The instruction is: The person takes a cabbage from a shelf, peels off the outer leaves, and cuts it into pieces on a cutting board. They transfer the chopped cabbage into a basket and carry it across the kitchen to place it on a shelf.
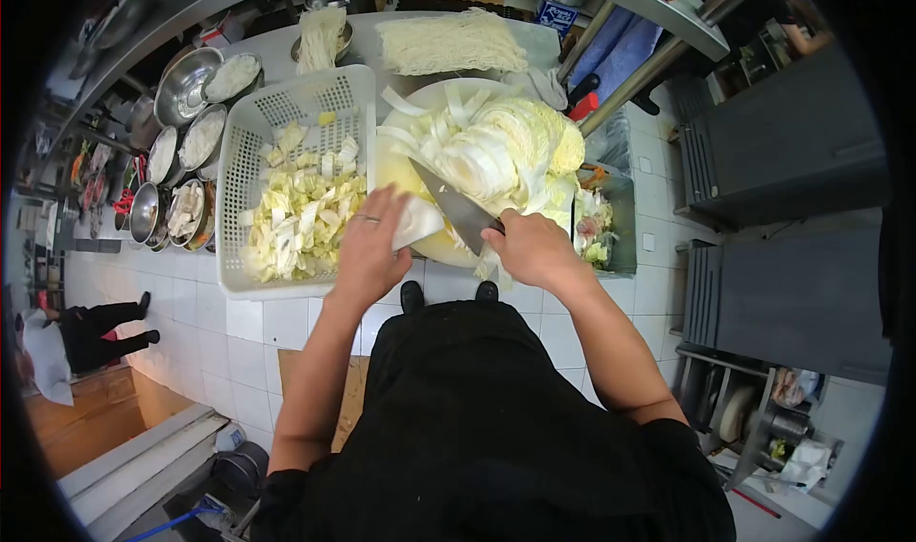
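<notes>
My right hand [536,248] grips the handle of a kitchen cleaver [460,210], whose broad blade slants up and left over a round cutting board [389,165]. Just left of the blade, my left hand [374,248], with a ring on one finger, holds a white piece of cabbage leaf [418,221] between thumb and fingers. Behind the cleaver lie large heads of napa cabbage [506,156], with loose pale leaves around them. A white perforated basket [227,194] stands left of the board, holding chopped cabbage [303,213].
Metal bowls [186,84] of white food line the left side. White noodles [448,44] lie behind the board. A bin [620,219] with cabbage scraps stands at the right. A metal shelf rail [658,17] crosses overhead. Another person [91,337] is far left.
</notes>
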The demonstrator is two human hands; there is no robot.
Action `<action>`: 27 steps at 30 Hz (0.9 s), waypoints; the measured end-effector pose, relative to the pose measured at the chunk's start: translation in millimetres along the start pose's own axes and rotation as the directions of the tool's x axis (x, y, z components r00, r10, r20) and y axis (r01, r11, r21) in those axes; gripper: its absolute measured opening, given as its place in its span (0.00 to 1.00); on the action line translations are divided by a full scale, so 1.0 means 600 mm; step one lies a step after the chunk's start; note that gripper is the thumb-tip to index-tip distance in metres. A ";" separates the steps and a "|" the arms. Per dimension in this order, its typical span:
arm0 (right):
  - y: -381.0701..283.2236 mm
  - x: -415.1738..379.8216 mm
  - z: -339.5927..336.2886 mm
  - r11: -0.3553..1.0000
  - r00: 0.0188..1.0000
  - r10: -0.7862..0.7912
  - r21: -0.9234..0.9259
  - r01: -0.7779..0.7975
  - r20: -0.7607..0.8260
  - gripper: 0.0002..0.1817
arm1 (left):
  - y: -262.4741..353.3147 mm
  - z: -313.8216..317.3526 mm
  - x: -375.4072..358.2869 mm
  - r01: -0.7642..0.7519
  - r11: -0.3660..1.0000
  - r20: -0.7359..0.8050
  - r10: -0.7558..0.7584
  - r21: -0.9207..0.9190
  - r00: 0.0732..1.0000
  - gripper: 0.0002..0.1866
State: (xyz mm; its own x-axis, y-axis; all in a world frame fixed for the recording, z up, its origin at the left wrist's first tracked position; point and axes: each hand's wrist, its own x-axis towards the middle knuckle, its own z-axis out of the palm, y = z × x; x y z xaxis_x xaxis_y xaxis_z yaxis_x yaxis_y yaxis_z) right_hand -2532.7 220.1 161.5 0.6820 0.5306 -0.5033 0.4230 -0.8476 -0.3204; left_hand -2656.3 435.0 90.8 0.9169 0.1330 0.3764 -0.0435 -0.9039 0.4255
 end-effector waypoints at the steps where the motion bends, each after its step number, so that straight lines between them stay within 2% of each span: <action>1: 0.000 -0.002 -0.004 1.000 1.000 -0.001 -0.001 0.001 0.003 0.24 | -0.003 0.005 -0.011 -0.006 1.000 0.003 0.006 0.002 1.000 0.31; 3: -0.002 -0.010 -0.014 1.000 1.000 0.003 -0.002 -0.003 0.009 0.24 | -0.011 0.021 -0.031 0.253 0.962 0.077 -0.246 -0.107 0.966 0.26; 4: -0.007 -0.015 -0.021 1.000 1.000 -0.008 0.008 0.008 0.012 0.24 | -0.012 0.026 -0.033 0.255 0.961 0.078 -0.247 -0.108 0.966 0.26; 6: -0.014 -0.018 -0.030 1.000 1.000 -0.021 0.016 0.021 0.015 0.24 | -0.014 0.031 -0.032 0.164 0.981 -0.001 -0.165 -0.104 0.986 0.22; 9: -0.022 -0.011 -0.032 0.999 0.998 -0.035 0.008 0.034 0.055 0.25 | -0.016 0.030 -0.031 0.167 0.982 0.051 -0.163 -0.087 0.985 0.23; 12: -0.033 0.014 0.003 0.999 0.987 -0.038 -0.020 0.042 0.157 0.25 | -0.019 0.036 -0.033 0.159 0.981 0.036 -0.156 -0.112 0.987 0.24; 14: -0.029 0.049 0.047 0.999 0.998 -0.033 0.021 0.032 0.047 0.25 | -0.020 0.038 -0.043 0.149 0.983 0.024 -0.147 -0.112 0.989 0.24; 16: -0.021 0.057 0.032 0.999 0.998 -0.052 0.014 0.052 0.020 0.25 | -0.026 0.038 -0.038 0.140 0.984 0.008 -0.140 -0.106 0.990 0.24; 19: -0.037 0.025 -0.009 0.999 0.998 -0.030 -0.011 0.031 0.050 0.25 | -0.022 0.042 -0.042 0.155 0.979 -0.005 -0.157 -0.131 0.988 0.24; 21: -0.059 -0.011 -0.045 0.999 1.000 0.014 -0.051 -0.013 0.014 0.24 | -0.015 0.039 -0.042 0.208 0.969 0.020 -0.208 -0.130 0.978 0.24; 27: -0.084 -0.028 -0.056 0.988 0.996 -0.041 -0.145 0.052 0.079 0.22 | -0.005 0.049 -0.043 0.242 0.961 -0.002 -0.245 -0.136 0.970 0.23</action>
State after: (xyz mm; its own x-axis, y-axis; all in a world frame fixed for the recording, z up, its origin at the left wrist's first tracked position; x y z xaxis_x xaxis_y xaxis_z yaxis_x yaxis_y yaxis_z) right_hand -2545.1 253.8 213.2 0.6152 0.5634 -0.5514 0.5398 -0.8108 -0.2262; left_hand -2668.3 422.6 55.8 0.8988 0.3510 0.2627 0.1263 -0.7810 0.6116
